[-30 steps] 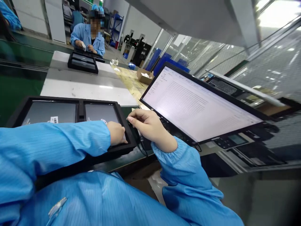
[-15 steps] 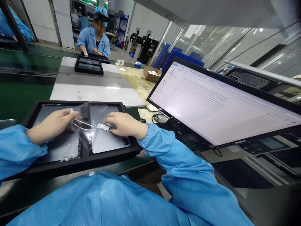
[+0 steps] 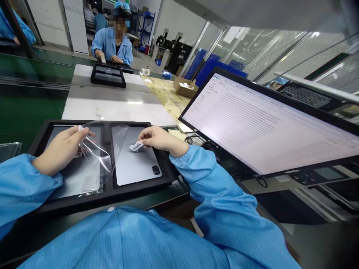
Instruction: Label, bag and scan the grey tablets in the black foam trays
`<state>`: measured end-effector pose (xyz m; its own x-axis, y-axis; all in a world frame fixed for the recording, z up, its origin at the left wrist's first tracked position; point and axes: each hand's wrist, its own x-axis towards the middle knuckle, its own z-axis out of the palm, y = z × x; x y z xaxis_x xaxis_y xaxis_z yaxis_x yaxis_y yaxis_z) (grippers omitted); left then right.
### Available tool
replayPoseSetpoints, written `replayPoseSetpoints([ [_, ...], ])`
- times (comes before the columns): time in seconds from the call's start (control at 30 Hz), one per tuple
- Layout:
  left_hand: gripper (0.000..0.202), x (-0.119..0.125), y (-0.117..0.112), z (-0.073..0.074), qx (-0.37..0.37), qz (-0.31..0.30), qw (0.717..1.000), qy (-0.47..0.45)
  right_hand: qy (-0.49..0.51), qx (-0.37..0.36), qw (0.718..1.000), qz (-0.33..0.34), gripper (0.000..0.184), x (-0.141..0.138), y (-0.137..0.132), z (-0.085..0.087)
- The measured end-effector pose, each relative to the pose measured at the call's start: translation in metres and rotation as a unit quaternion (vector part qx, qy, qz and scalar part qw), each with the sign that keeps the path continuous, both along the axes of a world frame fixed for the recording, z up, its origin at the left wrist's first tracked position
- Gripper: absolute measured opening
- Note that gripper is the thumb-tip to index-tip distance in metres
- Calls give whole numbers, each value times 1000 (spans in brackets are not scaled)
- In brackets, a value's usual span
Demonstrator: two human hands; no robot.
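Note:
A black tray [image 3: 108,192] in front of me holds two grey tablets lying back side up. My left hand [image 3: 60,149] pinches a clear plastic film [image 3: 97,155] lifted over the left tablet [image 3: 74,179]. The right tablet [image 3: 134,162] lies bare, its camera at the near right corner. My right hand [image 3: 158,138] pinches a small white label [image 3: 136,146] just above that tablet's far half.
A tilted monitor [image 3: 269,127] with a white document stands at my right. Further along the green belt [image 3: 30,101] a second black tray [image 3: 108,74] sits before a seated person in blue [image 3: 113,43]. A cardboard box [image 3: 184,86] rests on the wooden board.
My left hand has drawn the film to the left, off the right tablet. My right hand has lifted the white label and moved slightly right and away.

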<state>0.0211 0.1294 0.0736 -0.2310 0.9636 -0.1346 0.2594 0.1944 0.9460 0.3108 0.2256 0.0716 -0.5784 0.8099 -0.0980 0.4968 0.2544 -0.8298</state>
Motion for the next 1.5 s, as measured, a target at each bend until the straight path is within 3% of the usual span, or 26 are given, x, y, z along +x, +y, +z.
replayPoseSetpoints([
  [0.07,43,-3,1,-4,11,-9,1000,0,-25,-113,993,23,14,-2,5,0],
  [0.17,43,-5,2,-7,14,-10,1000,2,-63,-128,990,-1,16,-9,10,-5],
  [0.27,42,-5,1,-6,11,-6,1000,-13,-106,43,992,-53,17,-13,9,-6],
  [0.33,43,-4,1,-5,14,-12,1000,-3,-117,190,973,-53,19,-10,3,-4],
  [0.37,44,-4,1,-5,18,-16,1000,7,-119,240,963,-38,20,-8,-1,-3],
  [0.43,47,-3,0,-5,26,-27,999,22,-124,270,955,2,23,-2,-9,-5],
  [0.5,49,-2,-1,-5,36,-39,998,33,-126,247,961,22,25,2,-14,-12],
  [0.6,50,0,-3,-5,56,-50,996,38,-76,201,976,-33,28,3,-10,-24],
  [0.67,48,1,-4,-6,66,-56,996,32,-41,123,990,-54,30,0,-4,-27],
  [0.73,47,2,-5,-6,64,-59,996,23,-37,34,999,-2,27,-5,2,-24],
  [0.8,48,3,-5,-6,61,-54,996,23,-57,19,994,90,20,-12,5,-19],
  [0.9,50,1,-6,-5,59,-52,996,32,-106,152,974,131,31,-18,3,-11],
  [1.0,56,0,-8,-4,61,-81,995,24,-118,300,946,32,51,-9,-1,-3],
  [1.1,65,8,-13,-4,83,-165,983,16,-70,372,924,-49,36,17,-8,8],
  [1.2,71,24,-15,-4,77,-213,974,4,-25,364,931,-14,21,39,-20,14],
  [1.37,50,35,-4,3,106,-96,983,-119,-65,357,916,172,25,33,-45,-10],
  [1.5,35,26,2,9,116,-25,986,-113,-148,370,898,189,33,10,-48,-29],
])
